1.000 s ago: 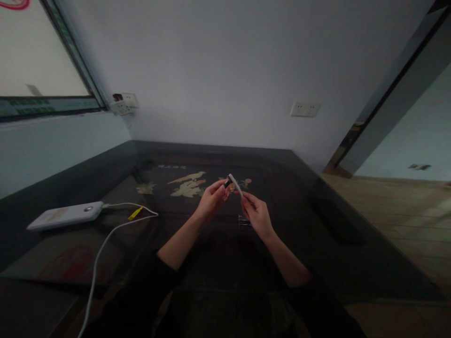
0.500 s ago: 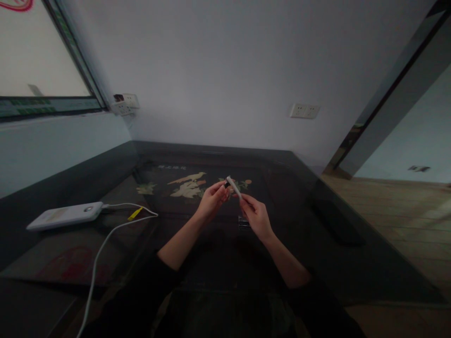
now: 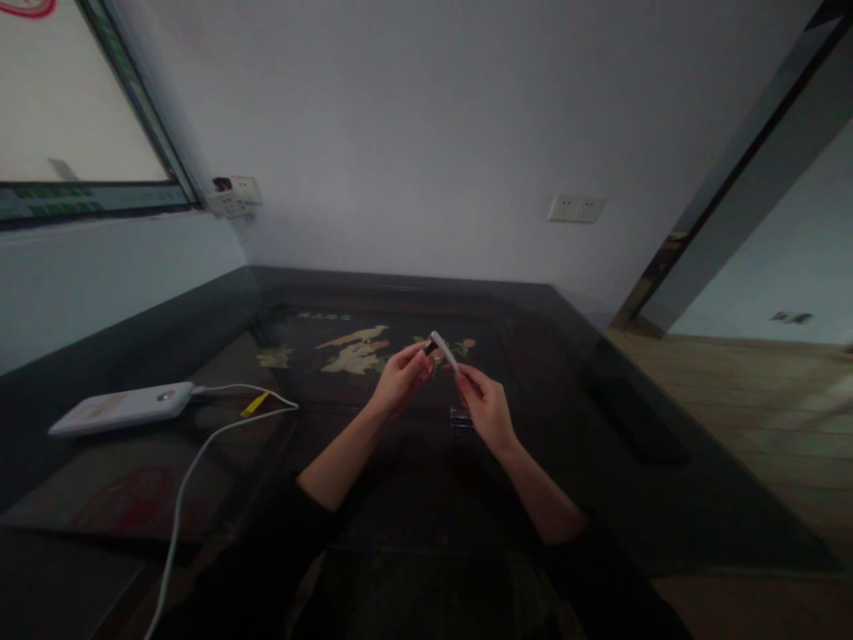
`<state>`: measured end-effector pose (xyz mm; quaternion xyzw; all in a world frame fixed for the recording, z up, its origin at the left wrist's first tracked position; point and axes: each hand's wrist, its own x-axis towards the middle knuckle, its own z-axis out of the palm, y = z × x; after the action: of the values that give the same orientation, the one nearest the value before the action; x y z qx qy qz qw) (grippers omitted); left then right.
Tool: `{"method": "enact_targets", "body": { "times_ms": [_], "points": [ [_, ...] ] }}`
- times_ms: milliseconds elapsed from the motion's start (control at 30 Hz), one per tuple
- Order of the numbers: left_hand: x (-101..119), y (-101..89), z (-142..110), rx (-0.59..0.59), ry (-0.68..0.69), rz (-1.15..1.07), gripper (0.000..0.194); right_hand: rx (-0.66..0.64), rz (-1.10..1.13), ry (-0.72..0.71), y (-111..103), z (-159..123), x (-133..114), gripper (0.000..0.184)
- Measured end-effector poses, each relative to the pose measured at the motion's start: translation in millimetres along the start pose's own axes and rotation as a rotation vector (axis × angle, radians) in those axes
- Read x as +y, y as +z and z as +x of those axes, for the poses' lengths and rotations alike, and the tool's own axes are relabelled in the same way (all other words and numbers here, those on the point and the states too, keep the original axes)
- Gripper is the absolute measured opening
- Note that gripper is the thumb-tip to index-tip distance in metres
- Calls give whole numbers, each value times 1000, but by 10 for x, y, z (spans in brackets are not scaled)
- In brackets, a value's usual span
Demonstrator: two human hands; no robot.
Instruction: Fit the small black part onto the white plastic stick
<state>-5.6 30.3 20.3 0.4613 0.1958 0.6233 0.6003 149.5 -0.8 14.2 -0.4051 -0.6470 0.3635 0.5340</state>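
My left hand (image 3: 402, 378) is closed, pinching a small black piece (image 3: 430, 347) between thumb and fingers. My right hand (image 3: 488, 409) grips the lower end of a slim light-grey bar (image 3: 445, 350), which tilts up and to the left. The bar's upper end meets or overlaps the black piece; I cannot tell whether they are joined. Below and partly behind my right hand, several small dark, shiny cylinders (image 3: 459, 420) lie side by side on the table. Their exact kind is too dim to make out.
The dark glossy table (image 3: 400, 507) bears an inlaid bird-and-flower picture (image 3: 353, 356). To the left lie a white power bank (image 3: 123, 409) and its white cable (image 3: 181, 498) with a yellow tag (image 3: 254, 404). A flat black object (image 3: 636, 422) rests at the right.
Both hands stay almost in place. The light-grey bar has turned very slightly in my right hand, and its upper end remains against the black piece.
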Motion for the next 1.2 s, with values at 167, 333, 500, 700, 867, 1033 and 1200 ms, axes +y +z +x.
{"method": "enact_targets", "body": {
  "times_ms": [167,333,500,700,867,1033,1200],
  "points": [
    [7,6,1,-10,8,1,42,-22,-25,-16,-24,7,-18,39],
    [11,8,-5,-4,-9,-5,45,-4,-57,-35,-34,13,-18,39],
    [20,15,-9,-18,2,-10,45,-15,-48,-36,-33,17,-5,38],
    [34,30,-16,4,-12,20,47,-11,-34,-20,-20,4,-50,40],
    [51,47,-17,-28,-21,14,50,-68,25,0,-5,-13,-75,42],
    [59,58,-27,-24,-6,11,46,-97,17,-31,-1,-31,-101,40],
    [36,29,-22,-37,-9,9,47,-59,-8,-37,-10,-16,-99,38]
  ]
}}
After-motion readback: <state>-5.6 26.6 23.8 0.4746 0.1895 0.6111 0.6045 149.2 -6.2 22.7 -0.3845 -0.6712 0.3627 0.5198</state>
